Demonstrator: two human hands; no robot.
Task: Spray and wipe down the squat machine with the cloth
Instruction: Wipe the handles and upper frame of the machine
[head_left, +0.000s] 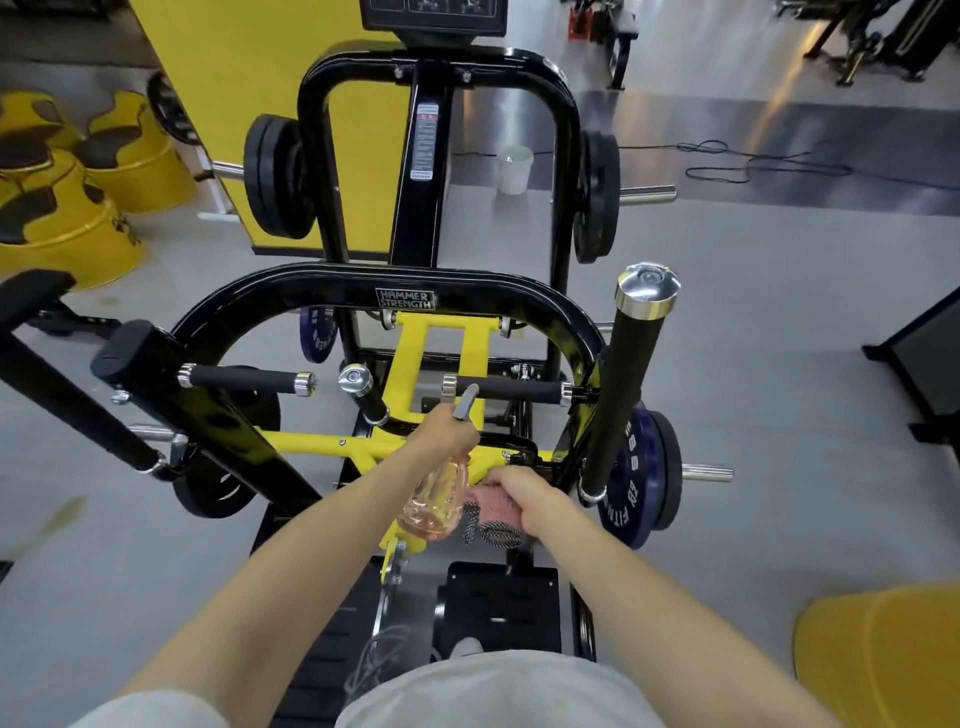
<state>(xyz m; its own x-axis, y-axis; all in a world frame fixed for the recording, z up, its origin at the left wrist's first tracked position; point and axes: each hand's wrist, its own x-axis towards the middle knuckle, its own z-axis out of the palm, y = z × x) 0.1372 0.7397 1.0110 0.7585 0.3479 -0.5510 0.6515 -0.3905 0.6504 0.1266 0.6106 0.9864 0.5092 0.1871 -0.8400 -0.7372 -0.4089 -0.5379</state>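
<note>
Just beyond left fingers (451, 431): foam handle (514, 388) | left fingers curled round spray bottle (436, 501) | right fingers (511, 480) clutching pink cloth (491, 514) | risk: tilted nozzle (464, 404) may overspray, wetting floor (753, 364)

Bright, even indoor light is falling from overhead. The grey floor (727, 119) is shining with pale streaks of glare at the upper right. White highlights are running along the glossy black tubes of the squat machine (363, 283). Shadows are lying soft and faint. The wide lens is bending straight lines toward the edges. The yellow drums (62, 228) at the left and the chrome cap (647, 288) are smearing with blur.
</note>
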